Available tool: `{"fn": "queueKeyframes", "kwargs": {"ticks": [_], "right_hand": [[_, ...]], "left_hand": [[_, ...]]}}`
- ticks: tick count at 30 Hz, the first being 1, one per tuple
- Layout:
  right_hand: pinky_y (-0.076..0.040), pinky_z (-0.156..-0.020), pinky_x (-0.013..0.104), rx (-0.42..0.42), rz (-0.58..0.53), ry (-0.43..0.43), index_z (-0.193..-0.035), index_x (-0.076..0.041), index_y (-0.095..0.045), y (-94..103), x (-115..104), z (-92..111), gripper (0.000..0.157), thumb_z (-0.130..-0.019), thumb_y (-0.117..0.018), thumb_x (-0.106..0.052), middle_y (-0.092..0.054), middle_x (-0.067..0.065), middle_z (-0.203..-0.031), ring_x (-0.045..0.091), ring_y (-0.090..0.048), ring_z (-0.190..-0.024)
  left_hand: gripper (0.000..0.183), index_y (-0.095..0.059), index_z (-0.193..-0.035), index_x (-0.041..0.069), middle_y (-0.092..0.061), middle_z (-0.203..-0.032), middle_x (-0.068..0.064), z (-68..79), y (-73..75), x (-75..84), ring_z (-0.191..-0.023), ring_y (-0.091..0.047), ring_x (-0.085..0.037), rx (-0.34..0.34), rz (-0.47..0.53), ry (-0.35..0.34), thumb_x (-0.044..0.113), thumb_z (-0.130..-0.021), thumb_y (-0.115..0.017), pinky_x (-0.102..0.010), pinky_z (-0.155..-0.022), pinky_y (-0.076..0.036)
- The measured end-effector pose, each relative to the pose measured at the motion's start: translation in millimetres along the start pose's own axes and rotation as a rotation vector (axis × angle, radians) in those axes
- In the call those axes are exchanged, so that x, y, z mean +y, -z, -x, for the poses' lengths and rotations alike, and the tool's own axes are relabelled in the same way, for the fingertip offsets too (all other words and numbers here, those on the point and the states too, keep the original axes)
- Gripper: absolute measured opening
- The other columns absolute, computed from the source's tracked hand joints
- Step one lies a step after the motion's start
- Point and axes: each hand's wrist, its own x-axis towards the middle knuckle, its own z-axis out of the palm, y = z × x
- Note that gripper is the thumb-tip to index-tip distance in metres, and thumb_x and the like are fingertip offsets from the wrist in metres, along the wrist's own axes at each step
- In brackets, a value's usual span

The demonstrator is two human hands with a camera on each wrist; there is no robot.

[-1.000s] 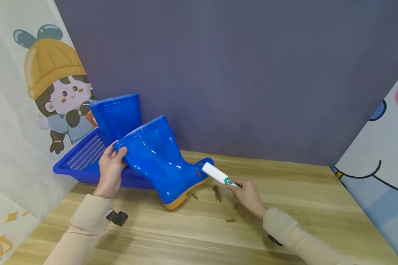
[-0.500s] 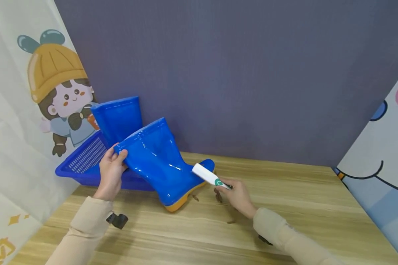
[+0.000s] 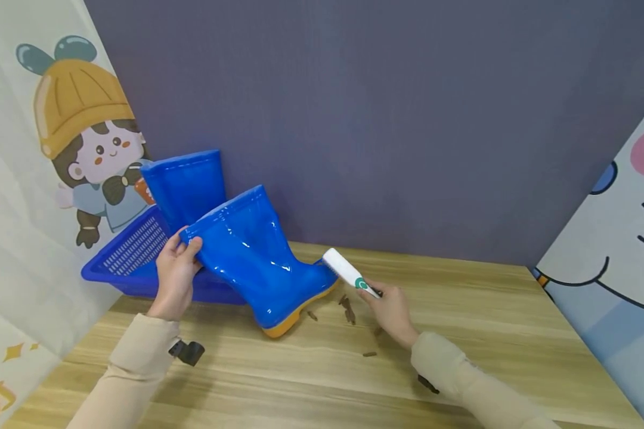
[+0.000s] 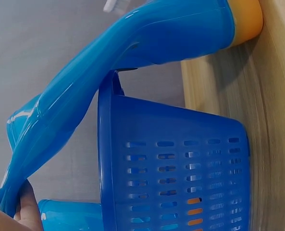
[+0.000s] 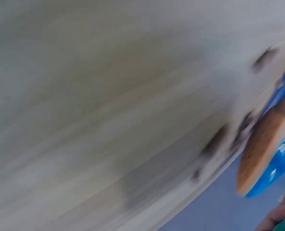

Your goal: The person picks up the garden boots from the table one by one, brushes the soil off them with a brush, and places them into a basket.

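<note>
My left hand [image 3: 176, 271] pinches the top rim of a blue rain boot [image 3: 257, 262] with a yellow-orange sole, thumb on the outside. The boot tilts in front of the basket, its toe pointing right. In the left wrist view, the fingers [image 4: 30, 204] squeeze the shaft's edge. My right hand [image 3: 392, 313] grips a white scrubbing brush [image 3: 345, 267] by its handle; the head, marked with a green logo, overlaps the toe, bristles downward. Brown scraps [image 3: 347, 310] lie on the table below the toe. Blurred in the right wrist view is the boot's sole [image 5: 260, 149].
A blue slotted basket [image 3: 123, 262] stands at the left, with a second blue boot [image 3: 189, 185] upright in it. The wooden table [image 3: 461, 310] meets a grey panel [image 3: 408, 149] at the back. Printed cloths hang at both sides.
The brush slid left along the boot's foot, then back right to the toe tip. Brown scraps seen on the toe earlier no longer show there. The left hand keeps its hold on the rim.
</note>
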Motion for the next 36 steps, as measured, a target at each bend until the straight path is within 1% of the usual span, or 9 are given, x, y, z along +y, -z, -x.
{"fn": "queueKeyframes", "kwargs": {"ticks": [4,8,14,18,22,26,30,31,36], "right_hand": [[-0.035,-0.039,0.02,-0.039,-0.054,0.057,-0.113,-0.009,-0.066,-13.6,-9.4,1.7,0.035,-0.08,-0.071,-0.019,-0.069,0.014,-0.099,0.007,-0.039,-0.043],[-0.036,-0.042,0.02,-0.056,-0.036,0.049,-0.112,-0.008,-0.066,-11.4,-0.4,-0.4,0.034,-0.08,-0.071,-0.018,-0.067,0.014,-0.107,0.007,-0.037,-0.046],[-0.029,-0.037,0.02,-0.013,0.013,-0.015,-0.113,-0.003,-0.064,9.3,16.1,-4.3,0.036,-0.082,-0.069,-0.019,-0.068,0.018,-0.098,0.006,-0.026,-0.04],[-0.029,-0.036,0.02,-0.038,-0.067,-0.049,-0.114,-0.006,-0.065,10.3,11.0,-2.3,0.036,-0.081,-0.07,-0.021,-0.068,0.016,-0.096,0.008,-0.029,-0.04],[-0.036,-0.044,0.019,-0.083,-0.097,-0.026,-0.113,-0.006,-0.065,1.9,11.6,-4.2,0.036,-0.082,-0.07,-0.021,-0.067,0.015,-0.102,0.007,-0.046,-0.055],[-0.041,-0.051,0.017,-0.04,-0.043,-0.056,-0.111,-0.002,-0.065,9.3,23.7,-9.9,0.035,-0.082,-0.069,-0.02,-0.068,0.015,-0.1,0.009,-0.055,-0.067],[-0.039,-0.048,0.019,-0.029,-0.047,-0.142,-0.114,-0.002,-0.063,36.8,26.2,-4.1,0.038,-0.083,-0.068,-0.023,-0.068,0.015,-0.09,0.012,-0.052,-0.061],[-0.037,-0.046,0.02,-0.039,-0.053,-0.153,-0.115,-0.002,-0.063,44.1,25.2,-1.0,0.039,-0.084,-0.067,-0.024,-0.067,0.015,-0.087,0.011,-0.048,-0.059],[-0.033,-0.044,0.021,-0.077,-0.082,-0.151,-0.12,-0.005,-0.06,74.1,17.0,18.8,0.044,-0.084,-0.066,-0.03,-0.064,0.012,-0.082,0.008,-0.038,-0.052]], "left_hand": [[0.063,-0.023,-0.145,0.014,-0.033,-0.147,-0.008,0.1,0.5,-0.1,-0.122,-0.045,-0.011,-0.006,-0.038,-0.007,0.034,-0.092,-0.049,-0.026,-0.098,-0.042],[0.062,-0.022,-0.145,0.016,-0.033,-0.147,-0.007,1.0,1.0,-0.6,-0.124,-0.043,-0.012,-0.019,-0.054,-0.012,0.035,-0.092,-0.048,-0.036,-0.105,-0.034],[0.063,-0.022,-0.145,0.015,-0.033,-0.147,-0.008,3.0,0.5,0.5,-0.125,-0.043,-0.013,-0.023,-0.052,-0.035,0.035,-0.092,-0.048,-0.033,-0.103,-0.037],[0.061,-0.027,-0.143,0.013,-0.041,-0.141,-0.006,7.9,-6.6,2.6,-0.116,-0.05,-0.011,-0.039,-0.024,-0.065,0.034,-0.09,-0.051,-0.023,-0.091,-0.047],[0.056,-0.035,-0.138,0.009,-0.057,-0.118,0.001,13.2,-26.6,6.6,-0.091,-0.06,-0.005,-0.068,-0.003,-0.118,0.03,-0.09,-0.055,-0.017,-0.068,-0.05],[0.049,-0.039,-0.136,0.011,-0.06,-0.109,0.002,15.2,-53.5,13.1,-0.079,-0.062,-0.004,-0.112,-0.033,-0.141,0.026,-0.091,-0.054,-0.019,-0.063,-0.052],[0.042,-0.042,-0.135,0.014,-0.059,-0.115,-0.002,12.4,-77.9,22.3,-0.083,-0.058,-0.002,-0.137,-0.139,-0.172,0.021,-0.095,-0.05,-0.016,-0.07,-0.049],[0.04,-0.043,-0.134,0.015,-0.06,-0.11,-0.004,10.3,-83.9,25.2,-0.076,-0.054,-0.001,-0.134,-0.168,-0.189,0.021,-0.095,-0.05,-0.016,-0.068,-0.046],[0.038,-0.046,-0.133,0.017,-0.063,-0.103,-0.005,-3.8,-116.9,42.7,-0.068,-0.048,-0.002,-0.145,-0.251,-0.265,0.021,-0.095,-0.05,-0.019,-0.067,-0.041]]}}
